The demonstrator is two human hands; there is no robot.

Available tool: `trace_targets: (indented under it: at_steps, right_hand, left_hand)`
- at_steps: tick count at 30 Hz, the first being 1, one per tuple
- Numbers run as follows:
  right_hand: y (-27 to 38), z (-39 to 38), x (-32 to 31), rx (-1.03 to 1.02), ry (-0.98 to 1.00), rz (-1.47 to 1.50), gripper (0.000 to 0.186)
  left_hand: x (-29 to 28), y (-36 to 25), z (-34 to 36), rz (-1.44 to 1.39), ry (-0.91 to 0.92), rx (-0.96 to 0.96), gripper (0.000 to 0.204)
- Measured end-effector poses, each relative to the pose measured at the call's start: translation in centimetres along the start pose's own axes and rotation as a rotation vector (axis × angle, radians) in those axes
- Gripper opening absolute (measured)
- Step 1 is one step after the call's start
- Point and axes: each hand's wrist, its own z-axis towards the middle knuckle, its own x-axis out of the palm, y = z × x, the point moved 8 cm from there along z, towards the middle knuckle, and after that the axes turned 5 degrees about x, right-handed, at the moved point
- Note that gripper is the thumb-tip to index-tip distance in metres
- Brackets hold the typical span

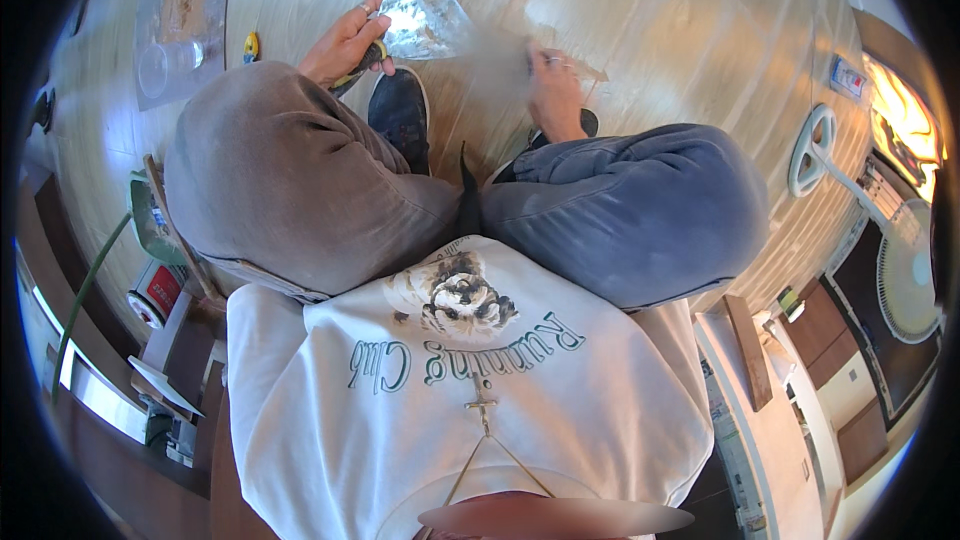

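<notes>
- The work is done over a floor [680,40] of pale wood planks, on which light is reflected.
- At the left, a clear sheet [152,25] with a brown smear is laid on the floor, and a round clear container [168,66] is placed on it; a small yellow object [251,46] is seen just beside.
- At the right side of the room, a white fan [908,275] is seen.
- The flat tool [422,22] is held low over the floor, beyond the left shoe [399,120]; its blade is triangular, silvery and shiny, with whitish patches.
- Its black-and-yellow handle is gripped by the curled fingers of the left hand [345,48].
- The right hand [556,90] is bent near the floor; because of blur, it cannot be told whether anything is pinched by its fingers.
</notes>
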Motion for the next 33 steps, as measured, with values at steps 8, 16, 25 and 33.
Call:
trace_targets:
  at_steps: [8, 16, 25, 33]
  right_hand:
    - [1.9, -0.1, -0.7, -0.380, 0.181, 0.376, 0.034]
    - [7.1, 3.5, -21.5, -0.663, -0.191, 0.869, 0.039]
    - [7.1, 2.2, -19.7, -0.772, -0.250, 0.328, 0.060]
    - [7.3, 5.5, -20.7, -0.615, -0.213, 0.904, 0.043]
  left_hand:
    - [-1.4, -0.9, -1.3, -0.053, -0.080, 0.039, 0.048]
    - [0.5, -4.9, 0.1, 0.020, -0.007, 0.094, 0.050]
    - [2.1, -11.5, 0.4, 0.035, 0.059, 0.352, 0.044]
    - [-0.6, -11.6, -3.7, 0.120, -0.197, 0.264, 0.051]
